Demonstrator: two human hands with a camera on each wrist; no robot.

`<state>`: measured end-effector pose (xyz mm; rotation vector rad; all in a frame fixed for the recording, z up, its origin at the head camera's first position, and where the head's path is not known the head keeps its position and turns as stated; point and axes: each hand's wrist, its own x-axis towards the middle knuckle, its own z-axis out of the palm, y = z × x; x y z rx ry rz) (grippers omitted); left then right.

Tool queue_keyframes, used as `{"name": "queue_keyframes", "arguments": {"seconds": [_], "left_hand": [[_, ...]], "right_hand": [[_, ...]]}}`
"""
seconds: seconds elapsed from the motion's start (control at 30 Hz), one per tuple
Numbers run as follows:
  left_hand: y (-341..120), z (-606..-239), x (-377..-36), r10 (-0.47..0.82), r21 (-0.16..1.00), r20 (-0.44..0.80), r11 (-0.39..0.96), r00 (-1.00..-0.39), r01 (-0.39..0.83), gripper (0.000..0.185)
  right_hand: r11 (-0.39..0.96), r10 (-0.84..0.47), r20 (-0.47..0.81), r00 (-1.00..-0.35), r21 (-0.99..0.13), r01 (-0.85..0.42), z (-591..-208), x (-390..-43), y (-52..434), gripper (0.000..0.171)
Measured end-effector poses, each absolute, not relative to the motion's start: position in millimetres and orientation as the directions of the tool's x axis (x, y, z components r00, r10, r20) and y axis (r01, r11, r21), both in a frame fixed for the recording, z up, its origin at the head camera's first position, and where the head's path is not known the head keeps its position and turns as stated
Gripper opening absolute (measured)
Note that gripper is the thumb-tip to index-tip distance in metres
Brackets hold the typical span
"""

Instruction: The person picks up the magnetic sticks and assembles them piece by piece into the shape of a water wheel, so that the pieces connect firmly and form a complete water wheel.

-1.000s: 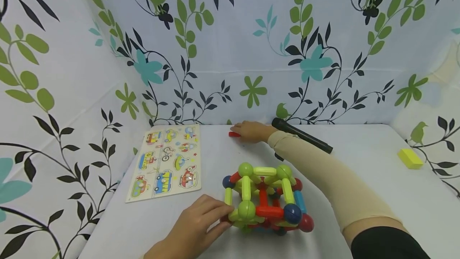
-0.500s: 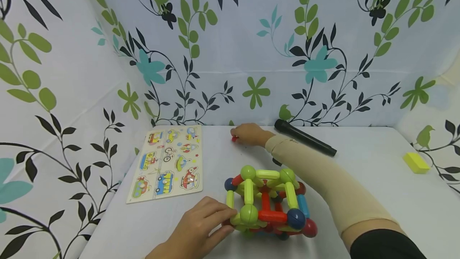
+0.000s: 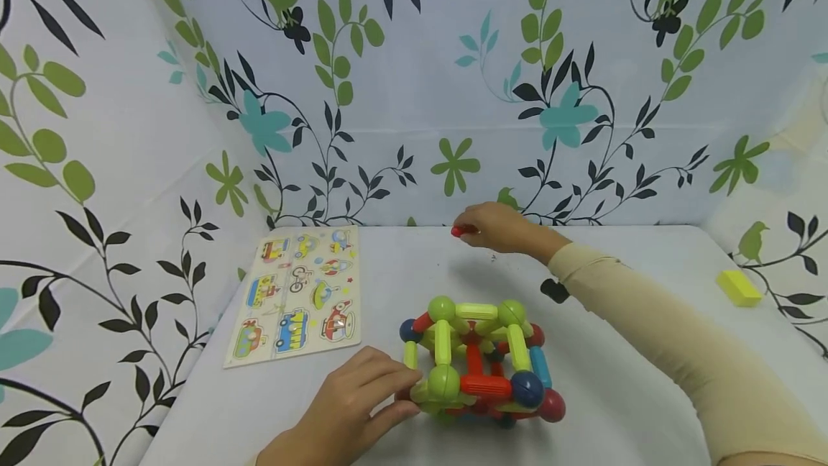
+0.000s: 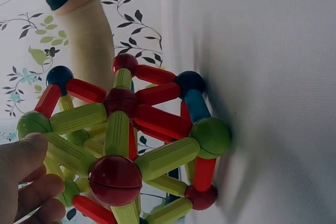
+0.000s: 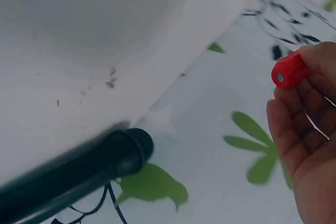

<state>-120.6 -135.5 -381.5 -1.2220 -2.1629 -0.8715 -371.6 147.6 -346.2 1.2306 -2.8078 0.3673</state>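
A cage-like build of green, red and blue rods and balls stands on the white table in front of me. My left hand rests its fingers on the build's near left corner, by a green ball; the left wrist view shows the build close up beside my fingertips. My right hand is raised above the far side of the table and pinches a short red rod, whose end sticks out of the fingers in the right wrist view.
A wooden vehicle puzzle board lies flat at the left. A yellow block sits near the right edge. A black cylinder with a cable lies at the back by the leaf-patterned wall, behind my right arm in the head view.
My right hand has closed on the red rod, lifted it off the table and moved to the right. The left hand has stayed on the build.
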Motion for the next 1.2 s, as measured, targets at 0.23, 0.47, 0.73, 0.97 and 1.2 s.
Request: {"name": "queue_keyframes", "arguments": {"seconds": [0.23,0.47,0.73,0.97,1.2], "left_hand": [[-139.3,-379.6,-122.2,0.570,0.274,0.670,0.406,-0.476,0.872,0.032],[-138.4,-380.6,-126.3,0.574,0.258,0.670,0.415,-0.471,0.873,0.031],[-137.2,-383.7,-125.5,0.574,0.247,0.667,0.431,-0.475,0.868,0.030],[-134.6,-385.9,-126.2,0.570,0.255,0.664,0.436,-0.485,0.863,0.032],[-131.8,-387.9,-124.6,0.560,0.292,0.639,0.458,-0.527,0.840,0.032]], "right_hand": [[0.572,-0.625,0.329,-0.708,-0.423,-0.703,-310.4,-295.1,204.1,0.022],[0.448,-0.651,0.342,-0.678,-0.547,-0.707,-303.1,-210.7,236.2,0.024],[0.376,-0.690,0.219,-0.690,-0.706,-0.600,-320.8,-155.3,236.7,0.021],[0.411,-0.696,0.152,-0.702,-0.717,-0.563,-338.3,-144.9,235.8,0.020],[0.411,-0.712,0.143,-0.688,-0.710,-0.572,-345.9,-140.6,235.8,0.020]]}}
